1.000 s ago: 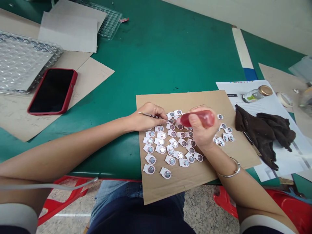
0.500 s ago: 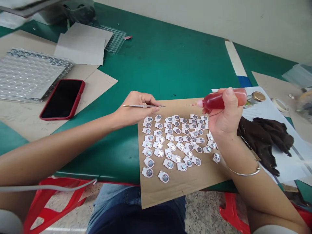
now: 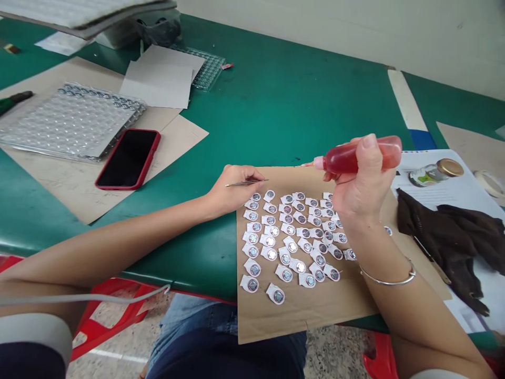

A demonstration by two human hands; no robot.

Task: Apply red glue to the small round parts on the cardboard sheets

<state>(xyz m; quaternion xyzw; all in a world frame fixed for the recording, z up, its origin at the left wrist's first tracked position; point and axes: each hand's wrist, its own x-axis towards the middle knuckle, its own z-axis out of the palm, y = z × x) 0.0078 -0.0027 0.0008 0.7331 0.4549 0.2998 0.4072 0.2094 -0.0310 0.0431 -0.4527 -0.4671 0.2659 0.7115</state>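
Observation:
My left hand (image 3: 239, 187) is closed in a pinch on slim metal tweezers (image 3: 246, 182), whose tip points right over the far left part of a brown paper sheet (image 3: 272, 329). My right hand (image 3: 361, 181) is wrapped round a squeeze bottle (image 3: 343, 159) of red liquid, thumb on top. The bottle lies nearly level, its thin needle nozzle (image 3: 310, 164) pointing left at the sheet's far edge. Several small round metallic discs on white paper tabs (image 3: 275, 293) lie in loose rows on the sheet. My right forearm hides some of them.
The green table (image 3: 276, 105) holds a red-cased phone (image 3: 128, 159) and a clear bubbled plastic tray (image 3: 74, 123) at left. To the right are a glass jar (image 3: 428, 175), a dark brown cloth (image 3: 445, 231) and another metal tool (image 3: 432, 259). A grey cable (image 3: 98, 299) crosses near my left forearm.
The view has turned a little left, so table items appear farther right. Relative to the sheet, the bottle has shifted left and the tweezers slightly toward the left edge. Both hands keep their holds.

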